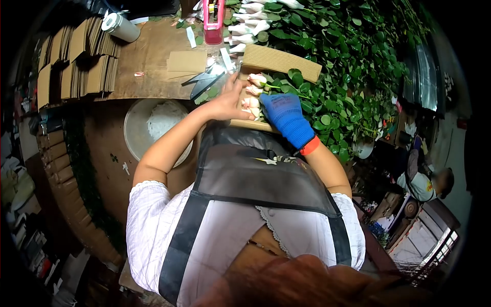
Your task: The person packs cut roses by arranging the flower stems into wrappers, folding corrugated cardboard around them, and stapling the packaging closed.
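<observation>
Several pale pink roses (pixel 252 102) lie in a row on a sheet of corrugated cardboard (pixel 280 62), heads to the left and leafy stems to the right. My left hand (pixel 228 102) is bare, its fingers spread along the left side of the rose heads, on the cardboard edge. My right hand (pixel 282 110), in a blue glove, rests on the stems just right of the heads. Its fingers are curled down, and what they hold, if anything, is hidden.
Green leafy stems (pixel 353 66) cover the right side. Behind are wrapped white bundles (pixel 250 28) and a pink tape dispenser (pixel 214 25). Scissors (pixel 204 84), cardboard pieces (pixel 186 61), stacked cardboard (pixel 87 64) and a white cup (pixel 120 27) lie left. Another person (pixel 422 184) is far right.
</observation>
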The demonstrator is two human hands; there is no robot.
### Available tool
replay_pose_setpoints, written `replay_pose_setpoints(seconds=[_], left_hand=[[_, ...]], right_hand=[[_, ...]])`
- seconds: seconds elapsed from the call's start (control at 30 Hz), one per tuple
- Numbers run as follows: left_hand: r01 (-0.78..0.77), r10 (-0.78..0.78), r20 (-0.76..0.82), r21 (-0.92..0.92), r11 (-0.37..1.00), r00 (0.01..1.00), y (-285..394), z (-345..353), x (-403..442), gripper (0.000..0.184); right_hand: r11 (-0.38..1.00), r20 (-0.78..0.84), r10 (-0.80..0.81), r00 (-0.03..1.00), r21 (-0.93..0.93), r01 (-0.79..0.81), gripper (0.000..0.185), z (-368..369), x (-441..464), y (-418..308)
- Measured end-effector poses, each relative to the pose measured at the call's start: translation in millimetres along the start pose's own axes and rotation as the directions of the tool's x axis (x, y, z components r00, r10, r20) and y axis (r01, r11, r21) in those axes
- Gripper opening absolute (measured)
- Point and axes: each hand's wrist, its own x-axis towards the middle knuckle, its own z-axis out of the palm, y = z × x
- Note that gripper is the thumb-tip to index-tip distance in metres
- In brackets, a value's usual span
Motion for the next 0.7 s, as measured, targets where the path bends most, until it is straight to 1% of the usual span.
replay_pose_setpoints(seconds=[0.03,0.13,0.17,0.23,0.27,0.33,0.37,0.47,0.5,0.6,0.63,0.7], left_hand=[[0.019,-0.021,-0.056,-0.042,0.999,0.998,0,2,0,0.097],[-0.042,0.009,-0.260,-0.121,0.992,0.966,-1,12,9,0.077],[-0.089,0.048,-0.351,-0.101,0.991,0.935,1,18,6,0.063],[-0.120,0.078,-0.404,-0.081,0.989,0.912,2,22,3,0.064],[-0.133,0.088,-0.442,-0.071,0.989,0.893,2,25,2,0.064],[-0.144,0.096,-0.439,-0.077,0.987,0.893,-2,27,2,0.063],[-0.149,0.101,-0.436,-0.078,0.986,0.894,-3,28,3,0.063],[-0.136,0.085,-0.404,-0.100,0.986,0.911,-4,26,4,0.063],[-0.115,0.061,-0.399,-0.113,0.987,0.915,-2,25,4,0.055],[-0.028,-0.077,-0.402,-0.248,0.968,0.912,8,25,8,0.045],[-0.066,-0.080,-0.446,-0.301,0.951,0.891,7,27,10,0.033],[-0.079,-0.061,-0.477,-0.268,0.960,0.877,7,29,10,0.031]], right_hand=[[1.000,0.051,0.006,0.999,-0.025,-0.004,0.018,-3,1,-2],[0.999,0.017,0.021,1.000,0.042,-0.022,0.020,-5,-2,-2],[0.995,0.021,0.063,0.998,0.071,-0.064,0.020,-9,-4,0],[0.981,0.038,0.139,0.990,0.130,-0.143,0.022,-20,-12,1],[0.977,-0.006,0.152,0.988,0.149,-0.150,0.022,-19,-11,1],[0.969,-0.093,0.180,0.979,0.189,-0.160,0.024,-16,-6,2],[0.980,-0.146,0.139,0.980,0.161,-0.115,0.020,-2,3,4],[0.994,-0.158,0.066,0.985,0.098,-0.050,0.017,10,11,8],[0.995,-0.155,0.067,0.986,0.090,-0.053,0.015,8,10,4],[0.997,-0.114,0.063,0.991,0.044,-0.058,0.019,8,8,4],[0.995,-0.127,0.085,0.988,0.053,-0.079,0.021,6,3,4],[0.991,-0.154,0.125,0.980,0.075,-0.114,0.027,-1,-10,4]])
